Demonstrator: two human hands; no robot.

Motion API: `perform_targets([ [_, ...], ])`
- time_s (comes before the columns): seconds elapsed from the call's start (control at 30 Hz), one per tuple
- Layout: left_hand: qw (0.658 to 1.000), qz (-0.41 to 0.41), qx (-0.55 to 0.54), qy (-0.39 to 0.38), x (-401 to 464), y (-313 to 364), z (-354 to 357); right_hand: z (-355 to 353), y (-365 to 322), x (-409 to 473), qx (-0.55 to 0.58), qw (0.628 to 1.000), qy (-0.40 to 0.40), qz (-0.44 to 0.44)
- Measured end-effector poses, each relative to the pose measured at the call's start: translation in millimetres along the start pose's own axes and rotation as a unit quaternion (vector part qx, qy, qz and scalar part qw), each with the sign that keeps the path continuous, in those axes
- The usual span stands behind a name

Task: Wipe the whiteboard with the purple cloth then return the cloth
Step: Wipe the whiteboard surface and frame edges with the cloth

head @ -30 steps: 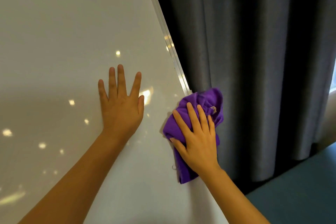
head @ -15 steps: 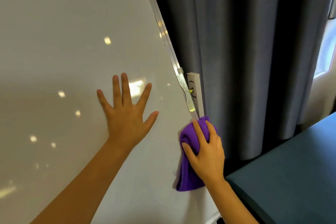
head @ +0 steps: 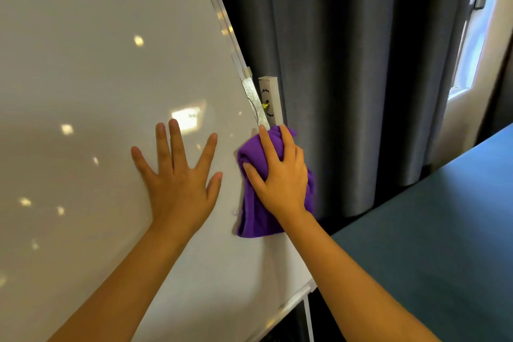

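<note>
A right hand (head: 280, 178) presses a bunched purple cloth (head: 254, 211) against the right edge of a glossy white whiteboard (head: 97, 64), fingers curled over the fabric and gripping it. The cloth's lower end hangs below the palm. Just beside it, the left hand (head: 177, 178) lies flat on the board, fingers spread wide, holding nothing. Behind the board's metal frame (head: 222, 16) hang dark grey pleated curtains (head: 361, 78); a teal surface (head: 444, 230) lies at lower right.
</note>
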State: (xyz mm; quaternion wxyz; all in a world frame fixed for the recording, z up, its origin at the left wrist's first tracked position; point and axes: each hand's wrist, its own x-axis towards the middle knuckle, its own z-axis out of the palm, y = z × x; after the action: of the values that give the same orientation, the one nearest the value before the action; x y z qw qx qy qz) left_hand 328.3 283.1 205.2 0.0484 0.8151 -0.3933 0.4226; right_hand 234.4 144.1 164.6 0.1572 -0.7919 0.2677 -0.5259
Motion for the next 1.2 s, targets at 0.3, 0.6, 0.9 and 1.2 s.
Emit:
perform_targets([
  [0.3,1.000,0.000,-0.010,-0.010,-10.2,0.3,12.4,6.4,67.0,-111.4,0.011,0.994,-0.090,0.054],
  [0.6,0.994,-0.018,-0.110,-0.017,1.6,4.4,-24.3,5.2,-23.7,12.0,-0.053,0.997,-0.003,-0.064],
  [0.9,0.934,0.124,-0.331,-0.059,104.9,-34.3,-67.1,-9.4,-63.7,97.7,0.136,0.978,-0.110,-0.118],
  [1.2,0.964,0.229,-0.138,-0.018,84.5,-16.4,-43.2,-38.8,-16.1,76.8,0.040,0.948,-0.213,-0.232],
])
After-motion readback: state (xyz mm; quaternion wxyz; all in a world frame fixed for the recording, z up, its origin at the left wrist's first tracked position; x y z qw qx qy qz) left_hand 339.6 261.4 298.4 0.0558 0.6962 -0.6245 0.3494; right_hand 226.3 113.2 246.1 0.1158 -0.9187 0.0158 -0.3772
